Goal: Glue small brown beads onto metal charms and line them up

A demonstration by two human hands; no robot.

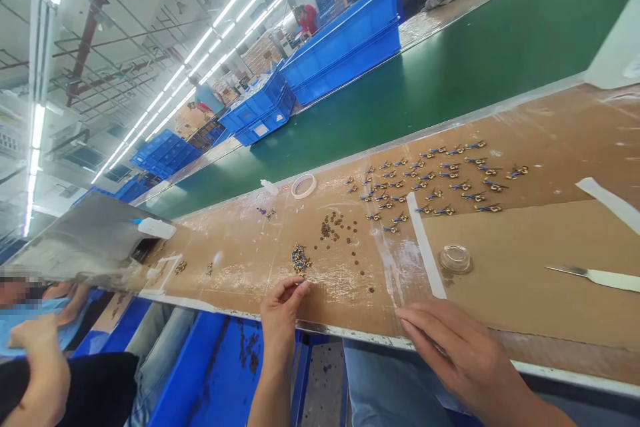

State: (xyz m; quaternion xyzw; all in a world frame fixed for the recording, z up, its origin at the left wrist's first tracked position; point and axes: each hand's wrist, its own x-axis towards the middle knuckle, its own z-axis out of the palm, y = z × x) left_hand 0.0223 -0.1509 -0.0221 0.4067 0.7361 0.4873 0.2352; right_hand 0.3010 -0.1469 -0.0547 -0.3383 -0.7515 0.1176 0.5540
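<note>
My left hand (284, 310) is closed in a pinch just in front of a small pile of blue-and-tan figurines (299, 259). Whatever sits between its thumb and forefinger is too small to make out. Over the table's near edge, my right hand (457, 343) has its fingers pressed together, the tips beside a strip of white tape (425, 243); anything in them is hidden. Small brown discs (327, 227) lie scattered beyond the pile. Farther right, many similar figurines (450, 175) lie spread in loose rows on the brown cardboard.
Right of the tape are a small round clear dish (455, 258) and a white-handled knife (600, 275). A tape roll (303, 186) and a white bottle (156, 227) lie toward the left. Behind runs a green conveyor belt (350, 117) with blue crates (345, 40). A co-worker's arm (43, 367) is at left.
</note>
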